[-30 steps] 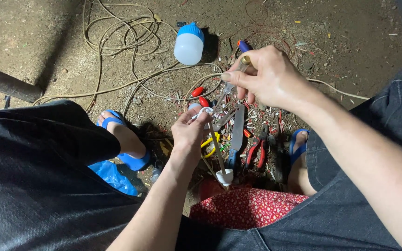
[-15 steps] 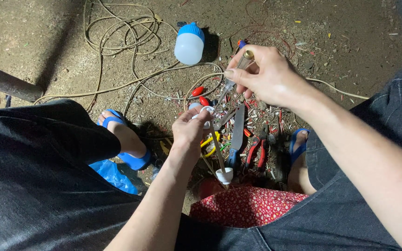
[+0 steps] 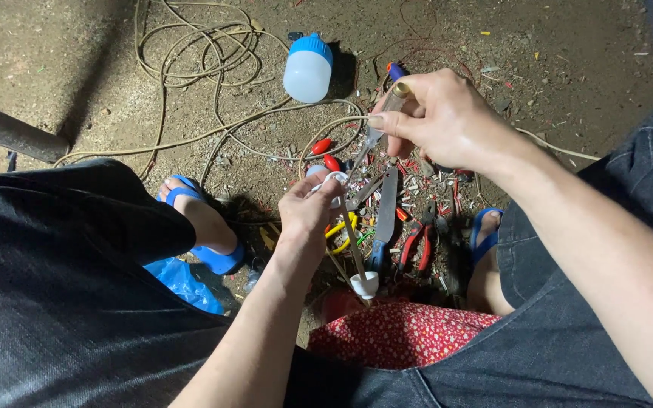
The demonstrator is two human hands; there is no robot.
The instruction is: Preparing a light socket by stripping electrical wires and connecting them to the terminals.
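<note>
Clear tool (image 3: pixel 376 132) within right hand (image 3: pixel 447 121) grip

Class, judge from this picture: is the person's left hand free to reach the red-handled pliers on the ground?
Probably not as it stands: the left hand is gripping a small white part. The red-handled pliers lie close by, uncovered.
</note>
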